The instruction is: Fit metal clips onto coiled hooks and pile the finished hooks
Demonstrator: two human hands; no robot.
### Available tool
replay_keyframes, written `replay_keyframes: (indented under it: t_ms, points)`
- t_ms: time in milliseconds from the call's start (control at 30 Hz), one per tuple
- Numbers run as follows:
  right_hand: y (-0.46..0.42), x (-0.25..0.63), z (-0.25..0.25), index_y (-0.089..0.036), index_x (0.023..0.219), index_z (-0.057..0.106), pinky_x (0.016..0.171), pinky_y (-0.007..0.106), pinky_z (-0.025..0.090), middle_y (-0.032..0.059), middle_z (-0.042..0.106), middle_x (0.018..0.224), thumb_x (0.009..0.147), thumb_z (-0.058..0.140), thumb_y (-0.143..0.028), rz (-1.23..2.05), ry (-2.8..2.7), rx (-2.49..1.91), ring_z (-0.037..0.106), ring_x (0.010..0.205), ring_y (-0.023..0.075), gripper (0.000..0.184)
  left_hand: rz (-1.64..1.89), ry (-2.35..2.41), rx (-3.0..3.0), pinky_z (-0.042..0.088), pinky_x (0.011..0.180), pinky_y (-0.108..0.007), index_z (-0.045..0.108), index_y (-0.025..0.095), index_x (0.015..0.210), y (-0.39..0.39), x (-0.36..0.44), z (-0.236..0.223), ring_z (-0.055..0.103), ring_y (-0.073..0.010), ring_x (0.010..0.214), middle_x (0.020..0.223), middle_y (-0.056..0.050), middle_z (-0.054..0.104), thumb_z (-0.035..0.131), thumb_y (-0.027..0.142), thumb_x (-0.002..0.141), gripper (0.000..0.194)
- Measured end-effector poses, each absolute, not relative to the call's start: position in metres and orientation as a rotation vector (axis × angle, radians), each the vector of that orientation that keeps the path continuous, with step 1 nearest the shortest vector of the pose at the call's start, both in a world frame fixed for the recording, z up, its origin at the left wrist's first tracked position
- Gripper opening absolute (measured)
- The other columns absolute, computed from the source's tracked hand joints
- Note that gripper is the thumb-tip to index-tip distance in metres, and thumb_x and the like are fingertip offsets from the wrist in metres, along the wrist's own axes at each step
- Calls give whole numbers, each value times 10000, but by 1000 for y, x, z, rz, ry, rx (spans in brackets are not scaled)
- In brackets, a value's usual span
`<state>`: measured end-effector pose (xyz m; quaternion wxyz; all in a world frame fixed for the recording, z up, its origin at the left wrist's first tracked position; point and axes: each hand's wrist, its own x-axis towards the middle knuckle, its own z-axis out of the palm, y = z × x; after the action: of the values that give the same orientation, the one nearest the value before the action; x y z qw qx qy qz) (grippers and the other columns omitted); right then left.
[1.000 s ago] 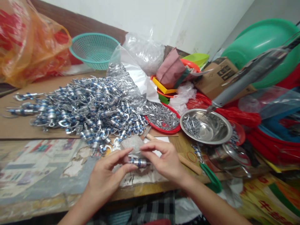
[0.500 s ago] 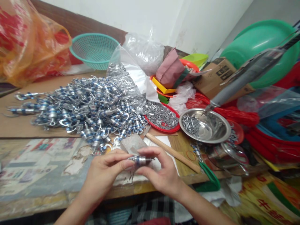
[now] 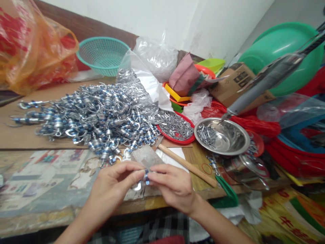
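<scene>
My left hand (image 3: 115, 183) and my right hand (image 3: 172, 184) meet over the table's front edge, both closed on one small silver-and-blue metal fitting (image 3: 146, 177). Thumb and fingers of each hand pinch an end of it, so only its blue middle shows between them. A rounded shiny metal piece (image 3: 137, 186) hangs just below my left fingertips. Right behind the hands lies a grey block (image 3: 147, 155). Beyond it, to the left, is a large heap of similar silver-and-blue fittings (image 3: 101, 115).
A hammer with a wooden handle (image 3: 188, 166) lies right of the block. Behind it stand a red dish (image 3: 177, 140) of small metal pins and a steel bowl (image 3: 236, 135) with pins. A grey tool (image 3: 264, 86) leans over the bowl. A turquoise basket (image 3: 101, 56) sits at the back.
My right hand has closed in from a looser hold and now pinches the fitting's right end. The fitting has turned, with a rounded metal piece now showing below.
</scene>
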<state>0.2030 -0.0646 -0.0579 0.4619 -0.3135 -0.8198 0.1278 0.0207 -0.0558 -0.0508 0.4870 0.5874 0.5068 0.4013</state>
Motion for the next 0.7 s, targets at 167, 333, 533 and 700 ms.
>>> replay_keyframes:
  t_ms: [167,333,533,700]
  points:
    - [-68,192,-54,-185,845,731,592,237,546,65,714,752,758,649,-193,660,-1816,-959,665,657,149,120,1022,1155,1032,536,740,-287,585,216,1088,-63,24,-59,667,-218,861,870,-31,729,758,313,590,536]
    - [-16,223,-49,-230,815,726,723,280,539,23,722,845,814,567,-215,403,-1964,-1339,664,787,149,160,953,1110,969,531,753,-292,454,201,1185,-58,22,-67,676,-205,822,796,-23,704,719,330,655,607]
    - [68,265,-63,-158,857,719,834,401,471,131,709,874,725,572,-84,101,-1954,-1908,644,907,280,211,827,992,932,522,692,-277,402,218,1136,-44,18,-64,675,-178,753,779,-10,696,700,254,686,541]
    - [85,269,-72,-142,895,704,837,379,458,152,691,934,638,612,-63,132,-1975,-1990,628,928,296,284,791,942,915,514,638,-264,383,230,1078,-38,16,-64,664,-150,684,724,22,680,687,194,693,493]
